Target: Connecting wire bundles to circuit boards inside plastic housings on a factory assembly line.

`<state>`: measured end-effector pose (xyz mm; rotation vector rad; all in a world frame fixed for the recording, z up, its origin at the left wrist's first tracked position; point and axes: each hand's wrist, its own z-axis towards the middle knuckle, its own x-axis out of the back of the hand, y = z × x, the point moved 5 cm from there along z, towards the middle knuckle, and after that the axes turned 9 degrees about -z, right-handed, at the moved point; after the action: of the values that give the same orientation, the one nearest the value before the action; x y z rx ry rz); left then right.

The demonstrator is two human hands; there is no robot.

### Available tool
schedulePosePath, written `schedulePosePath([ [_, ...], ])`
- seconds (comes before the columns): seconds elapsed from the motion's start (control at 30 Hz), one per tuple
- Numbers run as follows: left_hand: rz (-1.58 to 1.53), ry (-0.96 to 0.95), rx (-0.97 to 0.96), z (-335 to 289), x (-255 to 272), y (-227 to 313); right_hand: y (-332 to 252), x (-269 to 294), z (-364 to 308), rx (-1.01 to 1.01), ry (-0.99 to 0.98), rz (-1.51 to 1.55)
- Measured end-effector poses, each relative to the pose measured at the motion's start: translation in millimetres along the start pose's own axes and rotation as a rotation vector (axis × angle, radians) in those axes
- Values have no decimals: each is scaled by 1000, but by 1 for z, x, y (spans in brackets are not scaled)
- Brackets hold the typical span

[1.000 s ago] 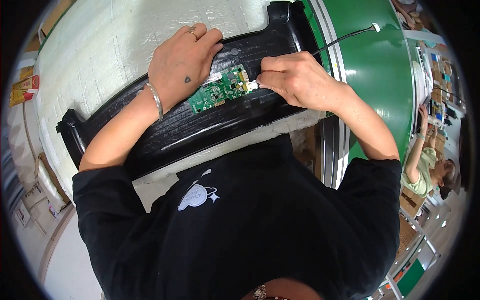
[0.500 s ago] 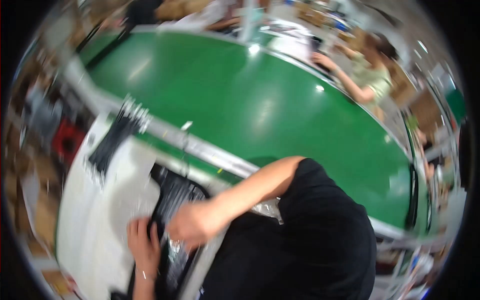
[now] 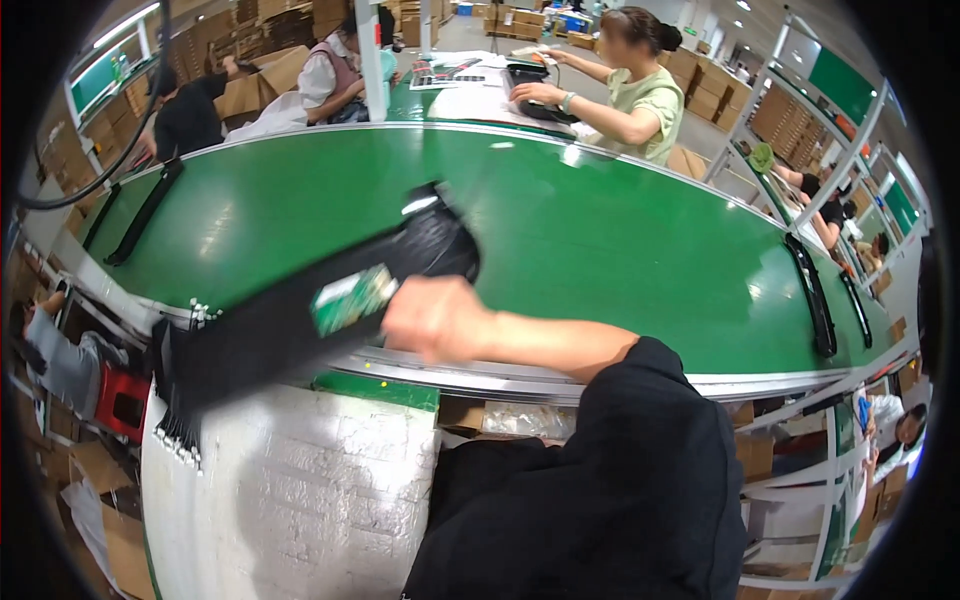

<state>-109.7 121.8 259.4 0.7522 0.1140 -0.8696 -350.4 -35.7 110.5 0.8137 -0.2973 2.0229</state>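
Long black panel carried by the right hand (image 3: 440, 318) over the edge of the green conveyor belt (image 3: 600, 240)

The black panel (image 3: 270, 330), with a small green circuit board (image 3: 352, 298) fitted on its upper face, is off the white padded surface (image 3: 290, 490) and hangs tilted in the air, its far end over the belt and its near end over the metal rail (image 3: 520, 385) between belt and surface; judging from this, the board work looks done and the setting-down on the belt is what is left. The right arm reaches forward and to the left from the black sleeve (image 3: 640, 420), forearm nearly level, fingers clamped on the panel's edge just beside the board, though motion blur hides the exact grip. The left hand is not in view. Other black panels (image 3: 815, 290) lie farther along the belt, where other people work
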Motion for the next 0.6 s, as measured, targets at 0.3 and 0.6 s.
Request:
schedulePosePath([
  [0.3,1,-329,-662,-24,15,24,193,-68,-28,-650,-235,-489],
  [0.6,498,-201,-1179,-48,27,40,91,-155,113,-124,-153,-57],
])
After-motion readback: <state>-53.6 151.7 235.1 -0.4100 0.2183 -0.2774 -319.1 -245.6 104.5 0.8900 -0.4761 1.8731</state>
